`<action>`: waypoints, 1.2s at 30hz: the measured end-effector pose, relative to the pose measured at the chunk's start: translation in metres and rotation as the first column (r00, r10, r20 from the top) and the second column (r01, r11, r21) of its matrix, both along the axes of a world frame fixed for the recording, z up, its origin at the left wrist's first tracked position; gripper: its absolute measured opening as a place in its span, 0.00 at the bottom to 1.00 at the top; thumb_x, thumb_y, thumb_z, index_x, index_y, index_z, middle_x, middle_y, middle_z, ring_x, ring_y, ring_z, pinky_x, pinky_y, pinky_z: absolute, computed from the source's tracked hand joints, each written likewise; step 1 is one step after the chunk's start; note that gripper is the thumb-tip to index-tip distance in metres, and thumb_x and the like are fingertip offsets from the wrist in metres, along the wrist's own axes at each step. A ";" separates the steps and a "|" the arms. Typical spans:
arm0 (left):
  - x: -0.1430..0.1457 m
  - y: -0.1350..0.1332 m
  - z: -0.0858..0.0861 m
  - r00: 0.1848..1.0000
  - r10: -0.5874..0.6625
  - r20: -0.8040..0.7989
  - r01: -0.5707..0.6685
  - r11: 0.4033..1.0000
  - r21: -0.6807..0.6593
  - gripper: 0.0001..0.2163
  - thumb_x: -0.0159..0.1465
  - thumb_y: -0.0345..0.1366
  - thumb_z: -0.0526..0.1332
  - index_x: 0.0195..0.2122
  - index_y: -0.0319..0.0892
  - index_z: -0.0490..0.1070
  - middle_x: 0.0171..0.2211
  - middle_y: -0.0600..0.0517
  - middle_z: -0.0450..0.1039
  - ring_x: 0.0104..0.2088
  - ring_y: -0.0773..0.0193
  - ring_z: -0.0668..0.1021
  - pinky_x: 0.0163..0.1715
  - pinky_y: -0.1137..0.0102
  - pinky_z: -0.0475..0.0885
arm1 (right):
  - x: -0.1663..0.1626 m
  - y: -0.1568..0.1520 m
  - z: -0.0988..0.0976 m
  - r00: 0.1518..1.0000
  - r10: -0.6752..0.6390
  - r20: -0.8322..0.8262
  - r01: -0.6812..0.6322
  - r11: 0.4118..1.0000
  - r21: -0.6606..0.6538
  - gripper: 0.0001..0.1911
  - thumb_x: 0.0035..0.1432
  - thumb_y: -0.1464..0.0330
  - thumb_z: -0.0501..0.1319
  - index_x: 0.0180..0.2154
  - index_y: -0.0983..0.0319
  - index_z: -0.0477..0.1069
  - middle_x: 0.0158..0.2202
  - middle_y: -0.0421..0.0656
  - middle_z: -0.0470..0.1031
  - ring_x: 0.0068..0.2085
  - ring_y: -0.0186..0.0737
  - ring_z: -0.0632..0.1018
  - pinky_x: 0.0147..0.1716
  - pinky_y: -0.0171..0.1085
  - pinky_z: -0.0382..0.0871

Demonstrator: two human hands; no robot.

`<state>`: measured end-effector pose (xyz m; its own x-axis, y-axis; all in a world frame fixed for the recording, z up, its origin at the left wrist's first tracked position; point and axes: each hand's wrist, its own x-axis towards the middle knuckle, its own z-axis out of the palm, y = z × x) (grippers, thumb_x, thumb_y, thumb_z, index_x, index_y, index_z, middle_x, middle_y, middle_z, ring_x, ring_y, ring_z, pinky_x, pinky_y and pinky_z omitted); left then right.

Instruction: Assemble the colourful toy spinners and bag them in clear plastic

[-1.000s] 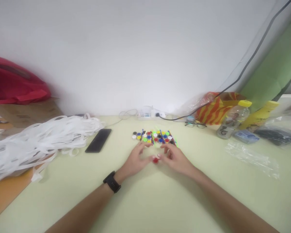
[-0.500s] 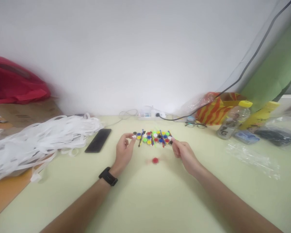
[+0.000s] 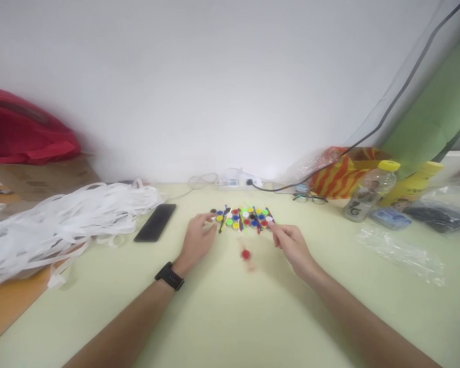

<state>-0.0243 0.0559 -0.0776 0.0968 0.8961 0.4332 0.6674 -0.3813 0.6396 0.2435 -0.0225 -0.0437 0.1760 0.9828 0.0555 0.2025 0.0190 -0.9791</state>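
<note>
Several small round discs (image 3: 246, 222) in red, blue, green, yellow, white and black lie in close rows on the table. Thin coloured sticks (image 3: 257, 220) lie slantwise among them. At the left end of the rows is my left hand (image 3: 198, 239), thumb and forefinger apart, fingertips by the outermost discs. My right hand (image 3: 292, 246) is at the right end with curled fingers, thumb and forefinger together against the edge; anything between them is hidden. Nearer to me, between my hands, a small spinner with a red centre (image 3: 246, 254) has blurred pale arms.
A black phone (image 3: 155, 223) and heaped white strips (image 3: 72, 220) lie to the left. Behind the discs are a power strip (image 3: 235, 187) and glasses (image 3: 310, 198). A yellow-capped bottle (image 3: 371, 191), a striped bag (image 3: 339, 176) and clear plastic wrap (image 3: 400, 255) are on the right.
My left thumb has come away from the forefinger and moved slightly down. The right hand has shifted only a little. The spinner's blurred arms have turned, while its centre stays put.
</note>
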 end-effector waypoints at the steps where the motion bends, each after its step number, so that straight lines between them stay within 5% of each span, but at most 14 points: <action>1: 0.001 -0.001 0.000 0.999 -0.024 -0.045 0.024 1.000 0.007 0.15 0.66 0.37 0.60 0.54 0.46 0.75 0.44 0.49 0.76 0.46 0.54 0.75 0.50 0.60 0.69 | -0.001 0.000 0.001 1.000 0.003 0.008 -0.003 1.000 0.007 0.31 0.64 0.49 0.59 0.15 0.59 0.59 0.16 0.35 0.50 0.21 0.33 0.56 0.23 0.36 0.50; 9: 0.007 -0.010 0.002 0.971 -0.013 -0.240 0.009 1.000 -0.016 0.06 0.65 0.39 0.63 0.41 0.47 0.76 0.36 0.53 0.76 0.41 0.56 0.77 0.43 0.64 0.70 | -0.001 -0.003 0.001 0.999 0.011 0.049 -0.012 0.999 0.030 0.32 0.65 0.48 0.58 0.15 0.59 0.59 0.15 0.35 0.50 0.20 0.33 0.57 0.23 0.36 0.50; 16: 0.010 -0.011 0.005 0.962 0.061 -0.267 -0.090 0.991 -0.096 0.05 0.64 0.42 0.64 0.36 0.50 0.77 0.36 0.56 0.80 0.39 0.58 0.80 0.38 0.67 0.68 | -0.002 -0.004 0.002 0.990 0.038 0.133 -0.062 0.981 0.181 0.31 0.67 0.50 0.57 0.16 0.60 0.59 0.17 0.35 0.53 0.22 0.33 0.59 0.29 0.36 0.57; 36: 0.012 -0.011 0.010 0.956 0.094 -0.277 -0.129 0.985 -0.112 0.09 0.64 0.40 0.60 0.30 0.48 0.79 0.29 0.53 0.81 0.30 0.58 0.79 0.29 0.68 0.64 | -0.001 -0.003 -0.002 0.967 0.061 0.249 -0.126 0.958 0.256 0.32 0.68 0.48 0.54 0.17 0.60 0.61 0.18 0.38 0.59 0.24 0.36 0.64 0.28 0.37 0.57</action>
